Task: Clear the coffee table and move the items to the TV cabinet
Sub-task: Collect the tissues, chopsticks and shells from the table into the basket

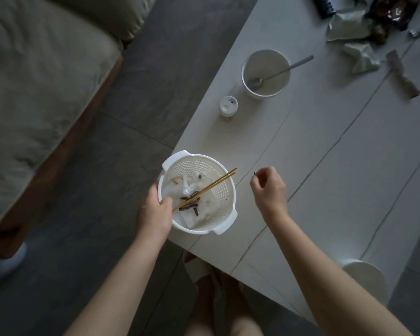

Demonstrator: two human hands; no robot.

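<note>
The left hand (155, 212) is curled over the near left rim of a white perforated basket (224, 190), with the thumb hooked inside, so the basket is gripped at the tabletop's (325, 166) near corner, partly overhanging the edge. The right hand (268, 187) is held just right of the basket, above the tabletop, wrist bent, and a small dark seed (255, 174) is pinched between its fingertips. Inside the basket, crumpled white tissue (188, 187) and several dark striped seed shells (189, 204) are seen, and a pair of wooden chopsticks (211, 187) is laid slantwise across it, the tips reaching past the far right rim. Farther along the tabletop a small white lidded cup (228, 106) is stood near a white bowl (266, 72) with a metal spoon (277, 72) leaning in it. Crumpled wrappers (349, 27) are scattered at the far end.
</note>
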